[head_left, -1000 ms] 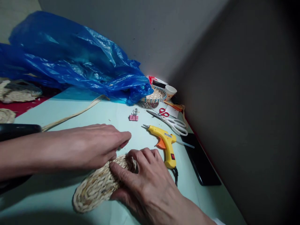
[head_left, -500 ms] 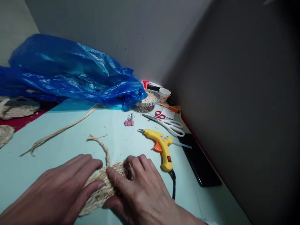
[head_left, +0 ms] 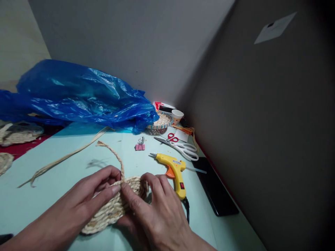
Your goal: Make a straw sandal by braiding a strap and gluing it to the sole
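Observation:
A coiled oval piece of braided straw (head_left: 104, 212), pale tan, is tilted between my two hands above the table. From its upper edge a loose braid end (head_left: 117, 158) sticks up and curls to the left. My left hand (head_left: 89, 195) pinches the upper rim, thumb in front and curled fingers behind, right beside the base of the braid end. My right hand (head_left: 161, 212) grips the right part of the piece, with its thumb pressed at the foot of the braid end. The far side of the piece is hidden.
A yellow glue gun (head_left: 175, 170) lies to the right, near white-handled scissors (head_left: 183, 149) and a black tablet-like slab (head_left: 216, 190). A pink binder clip (head_left: 140, 147), a straw strand (head_left: 65, 157), a paper cup (head_left: 177, 116) and a blue plastic bag (head_left: 83, 92) lie farther back.
My left hand has moved from lying over the piece's left side to pinching its rim by the braid end. The right hand keeps its grip. The view has tilted up slightly.

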A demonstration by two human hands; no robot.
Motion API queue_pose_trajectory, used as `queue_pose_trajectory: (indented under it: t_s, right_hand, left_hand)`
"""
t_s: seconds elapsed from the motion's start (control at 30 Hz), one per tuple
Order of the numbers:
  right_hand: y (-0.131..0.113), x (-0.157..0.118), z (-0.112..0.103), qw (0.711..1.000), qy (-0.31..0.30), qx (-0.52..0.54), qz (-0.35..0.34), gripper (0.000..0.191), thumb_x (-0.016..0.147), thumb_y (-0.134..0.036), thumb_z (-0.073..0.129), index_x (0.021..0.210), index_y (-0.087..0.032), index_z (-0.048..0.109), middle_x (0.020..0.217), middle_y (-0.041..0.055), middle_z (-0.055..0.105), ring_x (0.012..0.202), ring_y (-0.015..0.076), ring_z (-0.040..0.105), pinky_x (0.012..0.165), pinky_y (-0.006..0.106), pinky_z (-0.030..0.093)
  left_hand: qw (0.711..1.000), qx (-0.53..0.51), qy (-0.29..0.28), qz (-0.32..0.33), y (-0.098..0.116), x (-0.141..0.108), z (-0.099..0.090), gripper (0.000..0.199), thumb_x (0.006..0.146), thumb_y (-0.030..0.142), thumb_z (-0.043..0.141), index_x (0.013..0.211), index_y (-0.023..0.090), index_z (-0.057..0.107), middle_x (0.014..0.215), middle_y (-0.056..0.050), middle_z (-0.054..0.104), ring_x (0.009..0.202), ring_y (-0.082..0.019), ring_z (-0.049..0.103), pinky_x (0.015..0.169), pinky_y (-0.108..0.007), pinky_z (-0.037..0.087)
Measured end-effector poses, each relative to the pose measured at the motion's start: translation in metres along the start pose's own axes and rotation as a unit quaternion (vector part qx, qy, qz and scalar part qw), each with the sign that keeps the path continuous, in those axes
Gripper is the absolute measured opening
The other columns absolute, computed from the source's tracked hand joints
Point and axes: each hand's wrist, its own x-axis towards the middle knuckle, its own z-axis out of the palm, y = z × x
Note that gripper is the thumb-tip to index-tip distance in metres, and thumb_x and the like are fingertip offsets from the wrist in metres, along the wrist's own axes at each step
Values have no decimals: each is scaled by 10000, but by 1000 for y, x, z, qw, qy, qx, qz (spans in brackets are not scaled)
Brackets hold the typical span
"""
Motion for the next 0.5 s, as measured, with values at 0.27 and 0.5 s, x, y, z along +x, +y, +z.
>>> queue_pose_trajectory:
  t_s: [0.27, 0.5]
  right_hand:
    - [25, 25, -30, 976, -125, 174, 41, 356, 994, -366, 631, 1333, -260, 661, 1069, 94, 597, 954, 252, 557, 807, 391, 514]
    - [32, 29, -28, 968, -139, 202, 53, 301, 1019, -288, 564, 1280, -283, 713, 1112, 94, 619, 983, 238, 575, 836, 377, 506]
  left_hand:
    - [998, -62, -24, 7, 11, 23, -3, 346, 865, 614, 613, 851, 268, 628, 844, -5, 678, 861, -261, 668, 758, -345, 563]
    - [995, -83, -46, -14, 13, 32, 1, 374, 831, 616, 621, 860, 243, 635, 845, -29, 708, 852, -279, 684, 739, -371, 555]
